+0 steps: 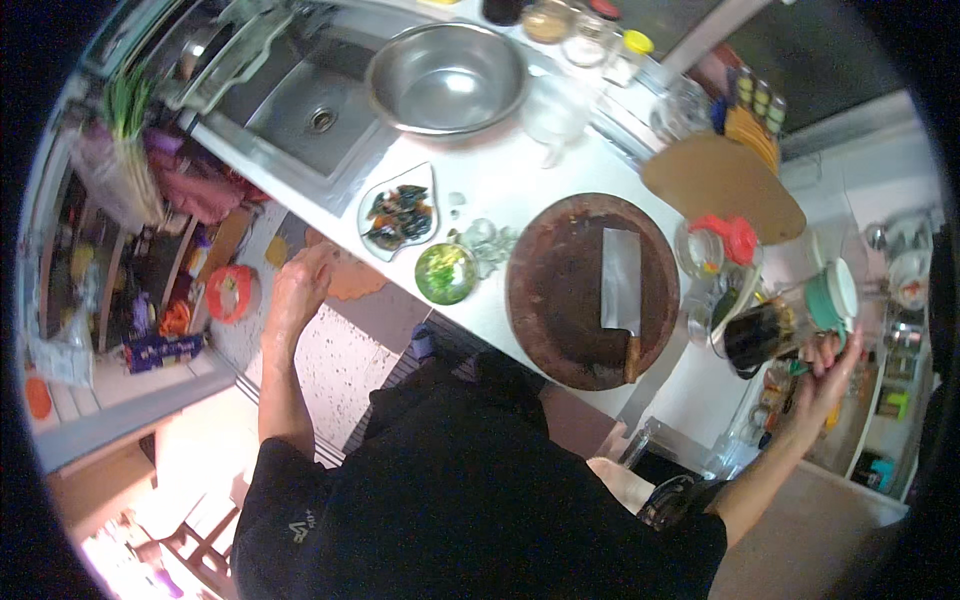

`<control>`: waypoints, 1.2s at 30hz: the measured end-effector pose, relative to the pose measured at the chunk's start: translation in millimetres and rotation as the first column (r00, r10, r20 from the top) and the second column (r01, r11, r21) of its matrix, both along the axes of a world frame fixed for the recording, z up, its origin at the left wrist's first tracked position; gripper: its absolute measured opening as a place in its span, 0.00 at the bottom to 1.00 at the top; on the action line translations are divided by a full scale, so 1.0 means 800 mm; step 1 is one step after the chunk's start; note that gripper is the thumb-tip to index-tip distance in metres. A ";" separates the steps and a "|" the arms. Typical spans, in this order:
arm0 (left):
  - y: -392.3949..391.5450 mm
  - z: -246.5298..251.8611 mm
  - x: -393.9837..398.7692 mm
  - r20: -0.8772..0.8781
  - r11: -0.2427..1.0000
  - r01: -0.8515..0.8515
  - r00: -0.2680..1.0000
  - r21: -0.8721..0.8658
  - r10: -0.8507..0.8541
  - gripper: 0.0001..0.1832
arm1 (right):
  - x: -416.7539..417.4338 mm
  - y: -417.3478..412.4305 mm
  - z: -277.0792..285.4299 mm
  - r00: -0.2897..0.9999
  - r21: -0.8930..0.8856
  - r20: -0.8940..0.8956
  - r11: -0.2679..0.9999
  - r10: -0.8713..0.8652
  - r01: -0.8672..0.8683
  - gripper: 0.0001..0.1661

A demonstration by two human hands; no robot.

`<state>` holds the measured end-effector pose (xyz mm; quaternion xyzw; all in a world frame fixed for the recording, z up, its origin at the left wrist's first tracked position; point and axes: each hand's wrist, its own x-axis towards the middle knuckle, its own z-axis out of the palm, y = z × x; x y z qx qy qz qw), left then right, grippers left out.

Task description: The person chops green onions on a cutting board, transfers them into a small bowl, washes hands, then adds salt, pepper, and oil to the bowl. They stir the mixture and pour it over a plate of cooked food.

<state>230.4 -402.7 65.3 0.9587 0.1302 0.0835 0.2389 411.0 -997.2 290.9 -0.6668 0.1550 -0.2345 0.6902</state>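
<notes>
At the far right my right hand (825, 375) grips the green handle of a clear jug (772, 326) that holds dark liquid. The jug is tilted, its green and white lid up and to the right. My left hand (304, 277) hangs off the counter's front edge, fingers curled, with nothing seen in it. On the counter, a leaf-shaped white plate (367, 232) bears dark, glossy cut pieces, probably preserved egg (405, 214). Beside it stands a small bowl (446, 298) of chopped green and yellow bits. A cleaver (621, 281) lies on a round wooden chopping board (551, 315).
Eggshell-like scraps (487, 244) lie between the small bowl and the board. A steel basin (450, 124) stands beside the sink (300, 105). Jars (589, 41) line the back edge. Red-lidded containers (701, 251) sit right of the board. Spring onions (127, 105) are at left.
</notes>
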 end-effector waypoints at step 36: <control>0.004 -0.342 -0.300 -0.684 0.021 -0.745 0.622 -0.666 0.381 0.08 | -0.011 0.379 -0.192 0.148 -0.085 -0.834 0.142 0.531 -0.986 0.29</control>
